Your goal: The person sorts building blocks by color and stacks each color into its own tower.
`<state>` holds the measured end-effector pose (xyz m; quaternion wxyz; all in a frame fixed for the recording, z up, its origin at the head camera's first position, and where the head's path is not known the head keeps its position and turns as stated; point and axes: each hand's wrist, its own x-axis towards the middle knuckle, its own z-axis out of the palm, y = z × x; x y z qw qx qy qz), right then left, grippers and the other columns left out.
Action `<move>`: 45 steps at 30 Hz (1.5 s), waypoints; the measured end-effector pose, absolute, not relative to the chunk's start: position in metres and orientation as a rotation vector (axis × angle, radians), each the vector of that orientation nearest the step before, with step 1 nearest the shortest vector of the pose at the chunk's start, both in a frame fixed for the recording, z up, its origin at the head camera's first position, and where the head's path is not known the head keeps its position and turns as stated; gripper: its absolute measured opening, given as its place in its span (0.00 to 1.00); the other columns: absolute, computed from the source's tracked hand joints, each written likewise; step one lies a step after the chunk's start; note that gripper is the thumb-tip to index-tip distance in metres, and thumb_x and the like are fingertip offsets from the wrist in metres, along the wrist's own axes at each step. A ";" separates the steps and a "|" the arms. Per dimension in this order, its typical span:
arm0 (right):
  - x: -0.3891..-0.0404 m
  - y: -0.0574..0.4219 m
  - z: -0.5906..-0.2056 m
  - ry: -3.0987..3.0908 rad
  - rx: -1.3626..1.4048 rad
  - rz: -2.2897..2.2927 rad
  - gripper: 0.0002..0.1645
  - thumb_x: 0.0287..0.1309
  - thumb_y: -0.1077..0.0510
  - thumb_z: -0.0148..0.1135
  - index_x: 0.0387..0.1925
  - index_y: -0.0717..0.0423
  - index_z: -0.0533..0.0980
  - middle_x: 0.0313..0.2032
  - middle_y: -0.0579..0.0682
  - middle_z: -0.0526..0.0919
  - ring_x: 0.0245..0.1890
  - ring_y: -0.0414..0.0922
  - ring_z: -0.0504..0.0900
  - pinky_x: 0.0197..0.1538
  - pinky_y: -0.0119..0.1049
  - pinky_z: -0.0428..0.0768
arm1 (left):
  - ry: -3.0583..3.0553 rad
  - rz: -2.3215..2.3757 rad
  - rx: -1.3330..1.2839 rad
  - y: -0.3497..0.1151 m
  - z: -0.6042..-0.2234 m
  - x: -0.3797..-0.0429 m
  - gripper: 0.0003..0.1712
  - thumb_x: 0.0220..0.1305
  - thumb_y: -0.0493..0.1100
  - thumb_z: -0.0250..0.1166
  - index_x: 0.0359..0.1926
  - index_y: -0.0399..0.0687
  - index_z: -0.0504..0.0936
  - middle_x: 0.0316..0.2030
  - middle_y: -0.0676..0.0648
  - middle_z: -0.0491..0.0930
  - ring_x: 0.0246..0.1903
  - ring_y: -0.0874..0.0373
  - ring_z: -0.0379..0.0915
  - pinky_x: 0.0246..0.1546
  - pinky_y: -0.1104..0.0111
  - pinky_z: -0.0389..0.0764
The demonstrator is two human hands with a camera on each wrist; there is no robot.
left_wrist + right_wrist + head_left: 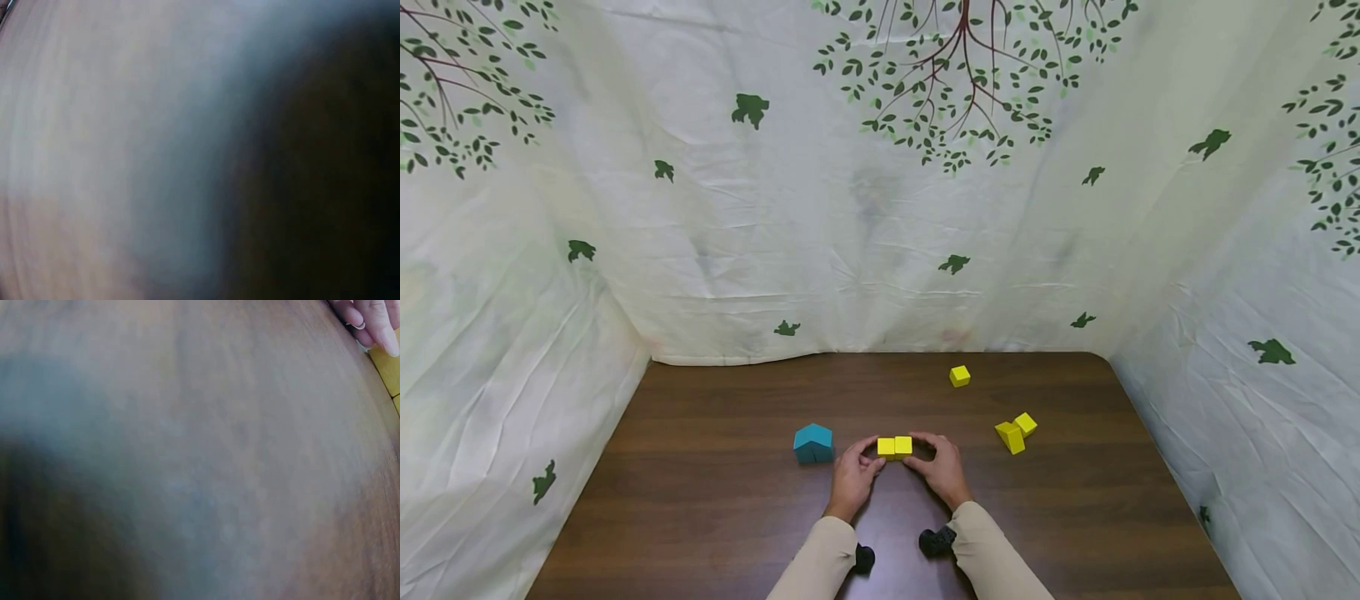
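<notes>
Two yellow blocks stand side by side at the middle of the table in the head view. My left hand [852, 481] pinches the left yellow block [886, 448] at its outer side, thumb near and fingers behind. From the other side my right hand [942, 469] pinches the right yellow block [903, 447] in the same way. Fingertips [389, 342] lie against yellow block faces [389, 370] at the upper right corner of the right wrist view. The left wrist view is only a blur.
Left of the hands stands a pair of teal blocks [813, 443] with a peaked top. To the right, a yellow wedge [1011, 437] leans close to a yellow cube [1026, 424]. Another yellow cube [959, 376] sits near the back edge of the brown table [715, 508], before a leaf-print cloth [865, 283].
</notes>
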<state>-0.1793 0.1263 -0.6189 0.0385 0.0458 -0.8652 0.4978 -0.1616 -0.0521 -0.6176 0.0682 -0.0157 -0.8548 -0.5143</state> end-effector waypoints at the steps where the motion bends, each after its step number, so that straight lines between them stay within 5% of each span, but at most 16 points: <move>1: -0.179 0.126 -0.619 -2.655 0.142 1.526 0.23 0.48 0.59 0.74 0.49 0.56 0.81 0.45 0.50 0.83 0.46 0.49 0.76 0.53 0.51 0.73 | -2.579 -1.554 -0.037 -0.052 -0.618 -0.162 0.22 0.59 0.38 0.69 0.54 0.37 0.79 0.32 0.46 0.76 0.26 0.62 0.69 0.28 0.72 0.76; 19: -0.181 0.132 -0.622 -2.550 0.218 1.769 0.28 0.48 0.61 0.74 0.53 0.57 0.78 0.50 0.53 0.82 0.50 0.52 0.77 0.56 0.51 0.72 | -2.665 -1.610 0.091 -0.056 -0.617 -0.165 0.24 0.58 0.36 0.69 0.56 0.40 0.79 0.33 0.47 0.76 0.28 0.59 0.70 0.29 0.74 0.75; 29: -0.200 0.163 -0.611 -2.460 0.006 1.865 0.30 0.51 0.67 0.70 0.57 0.61 0.75 0.53 0.60 0.79 0.43 0.52 0.80 0.42 0.30 0.79 | -2.644 -1.597 0.071 -0.057 -0.619 -0.167 0.24 0.57 0.35 0.70 0.55 0.39 0.79 0.31 0.47 0.75 0.27 0.60 0.70 0.27 0.74 0.74; 37: -0.240 0.182 -0.591 -2.506 -0.028 1.613 0.32 0.51 0.69 0.69 0.59 0.63 0.72 0.52 0.65 0.75 0.42 0.56 0.79 0.44 0.46 0.80 | -2.647 -1.580 0.067 -0.056 -0.618 -0.167 0.24 0.56 0.36 0.70 0.55 0.39 0.80 0.31 0.48 0.75 0.26 0.61 0.69 0.27 0.73 0.75; 45: -0.276 0.200 -0.578 -2.713 0.112 1.397 0.38 0.51 0.72 0.67 0.65 0.65 0.65 0.67 0.63 0.59 0.58 0.62 0.68 0.59 0.56 0.68 | -2.651 -1.595 0.049 -0.053 -0.618 -0.166 0.23 0.56 0.36 0.71 0.55 0.39 0.80 0.29 0.49 0.75 0.25 0.62 0.69 0.26 0.74 0.74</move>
